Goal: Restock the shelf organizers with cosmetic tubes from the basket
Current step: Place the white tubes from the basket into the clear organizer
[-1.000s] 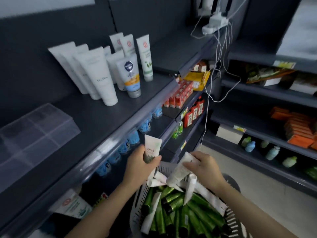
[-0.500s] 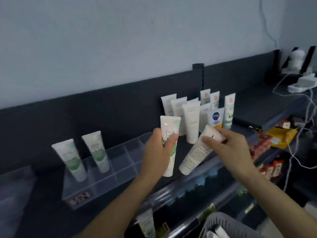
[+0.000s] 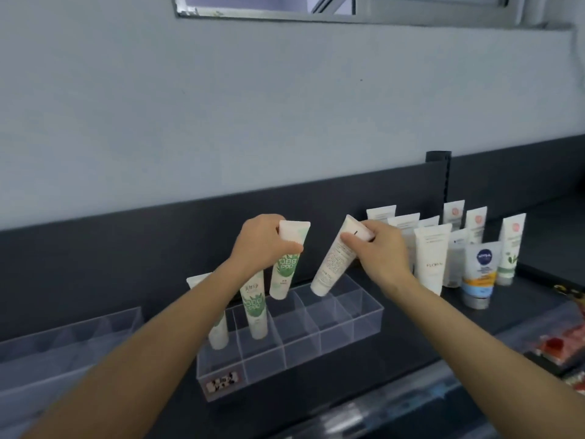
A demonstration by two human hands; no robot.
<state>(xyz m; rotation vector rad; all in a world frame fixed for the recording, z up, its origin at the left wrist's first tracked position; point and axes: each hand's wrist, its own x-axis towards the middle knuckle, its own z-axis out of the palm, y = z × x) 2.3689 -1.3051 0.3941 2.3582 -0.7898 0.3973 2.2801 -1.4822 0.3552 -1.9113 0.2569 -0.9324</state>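
My left hand grips the top of a white tube with a green leaf print, cap down, just above a back compartment of the clear acrylic organizer. My right hand pinches the flat end of a white tube with small print, tilted, its cap over a compartment further right. Two matching green-print tubes stand in the organizer's left compartments, one partly hidden by my left forearm. The basket is out of view.
Several white tubes and a Nivea tube stand on the dark shelf to the right. A second clear organizer sits at the left. Red packs lie on the lower shelf at right. The dark back panel runs behind.
Both hands lifted a tube each from the basket up to the top shelf and now hold them over the organizer's compartments. The view rose with them; the basket left the frame.
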